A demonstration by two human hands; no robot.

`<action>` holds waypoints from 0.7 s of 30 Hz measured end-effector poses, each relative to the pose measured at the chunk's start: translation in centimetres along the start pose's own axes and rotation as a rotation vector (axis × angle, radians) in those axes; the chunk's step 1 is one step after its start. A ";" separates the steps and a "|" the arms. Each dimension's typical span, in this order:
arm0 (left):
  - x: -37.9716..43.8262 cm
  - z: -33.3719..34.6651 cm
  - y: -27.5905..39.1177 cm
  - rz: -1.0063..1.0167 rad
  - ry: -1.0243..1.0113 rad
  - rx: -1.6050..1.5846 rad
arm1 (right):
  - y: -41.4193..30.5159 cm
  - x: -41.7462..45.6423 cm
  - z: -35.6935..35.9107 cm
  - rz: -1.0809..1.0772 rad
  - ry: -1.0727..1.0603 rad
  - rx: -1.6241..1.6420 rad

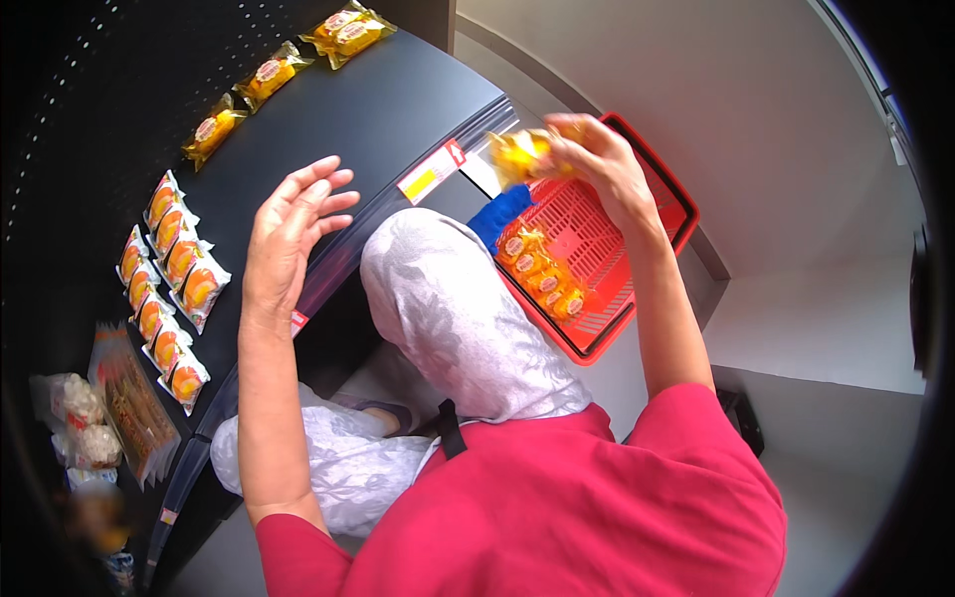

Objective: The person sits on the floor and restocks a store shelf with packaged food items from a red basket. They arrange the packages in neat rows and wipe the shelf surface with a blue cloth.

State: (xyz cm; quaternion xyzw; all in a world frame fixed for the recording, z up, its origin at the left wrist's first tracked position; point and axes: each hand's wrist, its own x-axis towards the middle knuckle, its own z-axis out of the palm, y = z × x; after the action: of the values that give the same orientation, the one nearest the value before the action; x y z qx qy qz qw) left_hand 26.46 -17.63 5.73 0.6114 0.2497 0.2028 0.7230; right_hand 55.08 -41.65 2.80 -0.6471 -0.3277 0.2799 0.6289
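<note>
My right hand (pixel 597 160) grips a yellow plastic-wrapped snack pack (pixel 522 154), somewhat blurred, above the back end of a red plastic shopping basket (pixel 677 201). Inside the basket lie several like orange-yellow packs (pixel 548 280) and a blue cloth (pixel 501 215) at its side. Over the dark shelf (pixel 358 112) hovers my left hand (pixel 298 224), palm turned inward, fingers apart and holding nothing. Along the shelf's back edge rest yellow packs, a pair (pixel 348 33) at the top and single ones (pixel 271 74) (pixel 214 133) below.
White-and-orange snack packets (pixel 183 257) stand in rows on the shelf's left part. Farther down are flat brown packs (pixel 138 410) and bagged pale food (pixel 86 422). A price label (pixel 431 173) sits on the shelf's front rail. My knee (pixel 448 298) lies between shelf and basket; a pale wall (pixel 746 112) rises beyond.
</note>
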 end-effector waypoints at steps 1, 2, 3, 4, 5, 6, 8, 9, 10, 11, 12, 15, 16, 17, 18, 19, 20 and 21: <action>0.3 -0.4 -0.3 -0.024 0.010 -0.020 | 1.9 -1.4 -2.0 0.067 0.050 0.010; 0.5 -0.9 -0.7 -0.033 0.026 -0.036 | 4.4 -2.8 -3.9 0.121 0.098 -0.039; 0.7 -1.4 -0.9 -0.041 0.042 -0.034 | 7.3 -4.0 -5.3 0.174 0.140 -0.085; 0.6 -1.8 -0.8 -0.038 0.060 -0.019 | 9.8 -5.0 -6.0 0.256 0.154 -0.050; 0.6 -2.0 -0.9 -0.036 0.073 -0.006 | 12.4 -6.1 -6.4 0.340 0.173 -0.016; 0.7 -2.3 -1.1 -0.053 0.073 0.001 | 14.6 -6.9 -6.3 0.372 0.157 -0.045; 1.0 -2.5 -1.6 -0.088 0.057 0.014 | 20.2 -8.6 -6.5 0.410 0.121 -0.027; 1.1 -2.6 -1.6 -0.107 0.052 0.024 | 22.6 -8.7 -5.8 0.382 0.117 -0.113; 1.0 -3.0 -1.7 -0.125 0.055 0.036 | 22.7 -8.6 -4.4 0.427 0.099 -0.095; 0.9 -3.2 -1.8 -0.144 0.057 0.047 | 22.7 -8.4 -3.0 0.472 0.082 -0.077; 0.9 -3.1 -1.4 -0.164 0.037 0.027 | 22.1 -8.1 -2.0 0.466 0.064 -0.203; 0.8 -2.9 -1.0 -0.184 0.019 0.030 | 24.2 -7.3 -1.1 0.388 0.038 -0.525; 0.8 -3.0 -0.9 -0.189 0.016 0.028 | 24.2 -7.1 -0.7 0.350 0.049 -0.601; 0.8 -3.0 -0.9 -0.194 0.013 0.026 | 24.1 -6.9 -0.3 0.311 0.061 -0.676; 0.8 -3.0 -1.0 -0.196 0.012 0.019 | 23.7 -6.4 -0.5 0.256 0.091 -0.667; 0.9 -3.2 -1.0 -0.197 -0.010 0.025 | 23.3 -6.1 -0.6 0.217 0.165 -0.707; 1.0 -3.4 -1.0 -0.199 -0.031 0.030 | 22.8 -5.8 -0.9 0.182 0.224 -0.658; 1.1 -3.7 -1.1 -0.197 -0.045 0.034 | 21.8 -5.2 -1.1 0.141 0.276 -0.609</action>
State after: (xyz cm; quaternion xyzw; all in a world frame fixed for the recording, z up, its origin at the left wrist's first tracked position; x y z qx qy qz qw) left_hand 25.08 -14.30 4.07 0.6006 0.2958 0.1126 0.7343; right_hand 54.22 -46.20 -19.12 -0.8580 -0.2625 0.1220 0.4243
